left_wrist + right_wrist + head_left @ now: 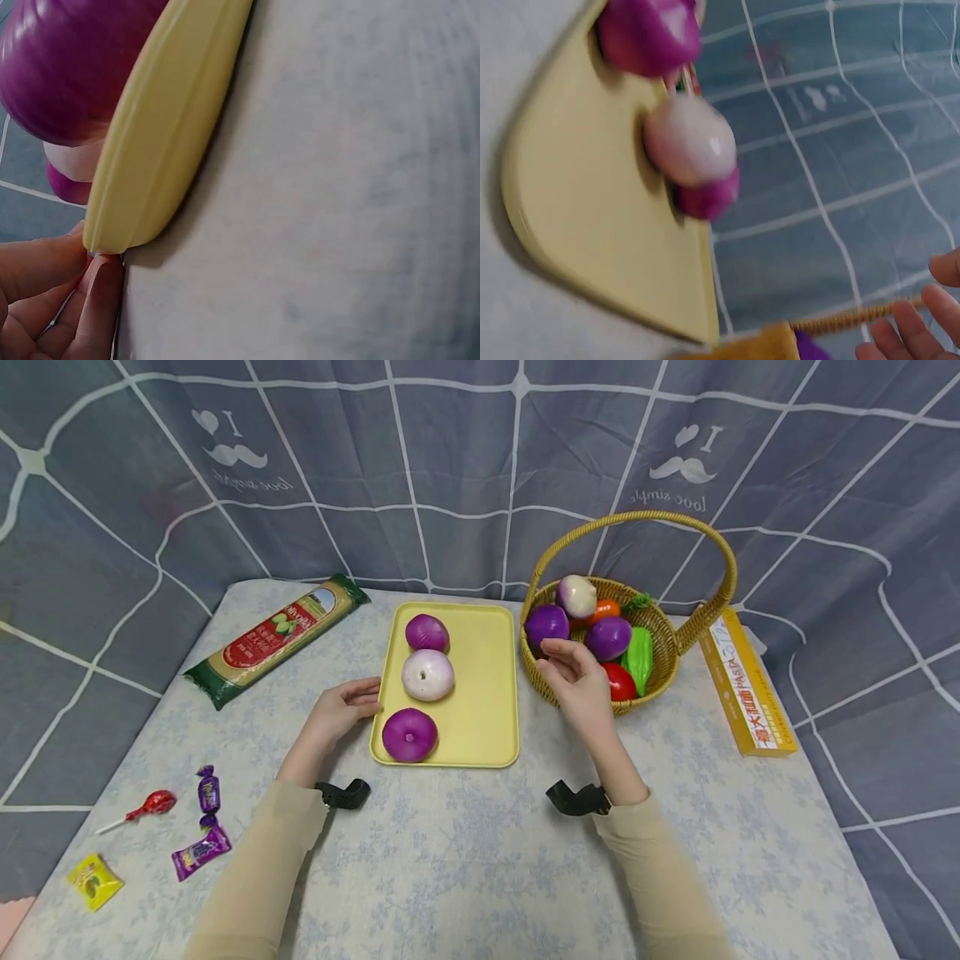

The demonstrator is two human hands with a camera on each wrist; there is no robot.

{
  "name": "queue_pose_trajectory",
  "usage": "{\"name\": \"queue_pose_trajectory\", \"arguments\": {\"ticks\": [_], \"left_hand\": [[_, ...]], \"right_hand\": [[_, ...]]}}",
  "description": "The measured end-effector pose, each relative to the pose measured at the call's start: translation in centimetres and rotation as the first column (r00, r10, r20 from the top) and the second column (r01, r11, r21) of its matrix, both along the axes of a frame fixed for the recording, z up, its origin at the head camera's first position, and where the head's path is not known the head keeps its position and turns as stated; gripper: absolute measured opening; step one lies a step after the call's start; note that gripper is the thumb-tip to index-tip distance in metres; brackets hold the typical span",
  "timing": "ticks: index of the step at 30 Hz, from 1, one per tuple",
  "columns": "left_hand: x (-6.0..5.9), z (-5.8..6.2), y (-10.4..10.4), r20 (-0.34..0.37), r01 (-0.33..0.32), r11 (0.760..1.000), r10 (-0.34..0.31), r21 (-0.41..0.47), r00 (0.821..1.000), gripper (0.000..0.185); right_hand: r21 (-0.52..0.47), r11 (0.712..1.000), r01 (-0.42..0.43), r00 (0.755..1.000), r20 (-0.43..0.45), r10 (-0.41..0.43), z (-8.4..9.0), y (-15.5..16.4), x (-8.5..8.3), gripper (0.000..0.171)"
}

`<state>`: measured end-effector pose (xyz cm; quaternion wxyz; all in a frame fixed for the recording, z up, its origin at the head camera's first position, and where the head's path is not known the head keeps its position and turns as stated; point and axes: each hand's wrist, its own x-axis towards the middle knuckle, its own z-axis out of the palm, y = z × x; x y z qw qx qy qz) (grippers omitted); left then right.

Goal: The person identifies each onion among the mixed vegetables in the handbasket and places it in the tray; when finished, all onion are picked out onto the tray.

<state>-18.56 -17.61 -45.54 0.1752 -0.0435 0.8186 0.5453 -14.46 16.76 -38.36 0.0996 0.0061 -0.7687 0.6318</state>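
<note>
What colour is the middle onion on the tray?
The middle onion on the pale yellow plastic tray is white with a pinkish tint; the head view shows it best.

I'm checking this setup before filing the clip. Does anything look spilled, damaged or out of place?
Nothing stands out. Three onions sit in a row on the yellow tray, the basket stands upright, and the left hand touches the tray's edge.

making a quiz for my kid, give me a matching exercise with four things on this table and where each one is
Things:
1. white onion
2. pasta bag
3. yellow pasta box
4. red lollipop

Places:
A. right of the basket
B. on the yellow tray
C. near left table corner, beside candies
D. left of the tray, lying at a slant

Pairs: 1-B, 2-D, 3-A, 4-C
</note>
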Motion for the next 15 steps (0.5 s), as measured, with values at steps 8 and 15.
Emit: {"name": "queue_pose_trajectory", "arguments": {"ticks": [8, 15], "left_hand": [[-0.2, 0.0, -0.2, 0.016, -0.007, 0.999, 0.006, 0.053, 1.0, 0.058], [-0.4, 0.0, -0.1, 0.054, -0.006, 0.998, 0.003, 0.056, 0.999, 0.057]], "right_hand": [[0.067, 0.991, 0.117, 0.992, 0.045, -0.12, 0.2, 2.6, -2.8, 0.045], [0.144, 0.98, 0.135, 0.976, 0.153, -0.157, -0.3, 2.9, -5.2, 0.059]]}}
